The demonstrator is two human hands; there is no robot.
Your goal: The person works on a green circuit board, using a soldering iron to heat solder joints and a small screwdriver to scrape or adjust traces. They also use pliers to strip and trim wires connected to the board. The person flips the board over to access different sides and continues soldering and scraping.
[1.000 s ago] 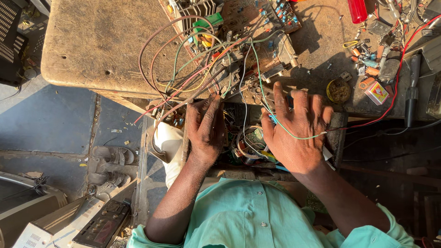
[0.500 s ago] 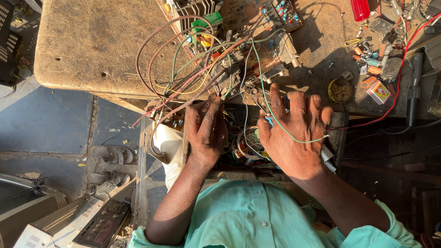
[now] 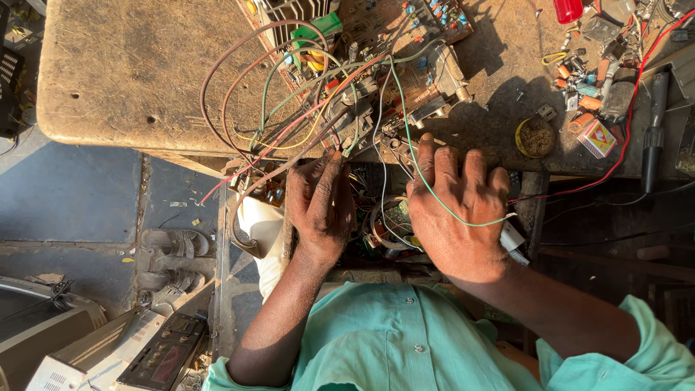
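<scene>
The person in the pale green shirt [image 3: 405, 347] stood against the worn wooden bench [image 3: 130, 72], both hands down at its near edge in the centre of the frame. The left hand [image 3: 321, 206] lay with its fingers drawn close together and curled downward among the wiring; whether it actually gripped a wire could not be made out. The right hand [image 3: 457, 217] was spread open, fingers apart and pointing toward the top of the frame, resting flat over the open chassis; a green wire [image 3: 434, 199] ran across its back without being clasped. Between and beneath the two hands sat a dark cavity holding coils and small parts [image 3: 387, 228]. Just above the fingertips, at upper centre, a brown circuit board [image 3: 405, 29] lay on the bench, with a bundle of looped wires [image 3: 275, 101] in red, brown, green and yellow arching from it to the left hand. To the right of the right hand stood a small round yellow tin [image 3: 534, 136], with a little red and yellow box [image 3: 597, 139] beside it. A red wire [image 3: 615, 156] trailed along the right edge. At lower left, on the floor, lay a grey appliance casing [image 3: 145, 355].
</scene>
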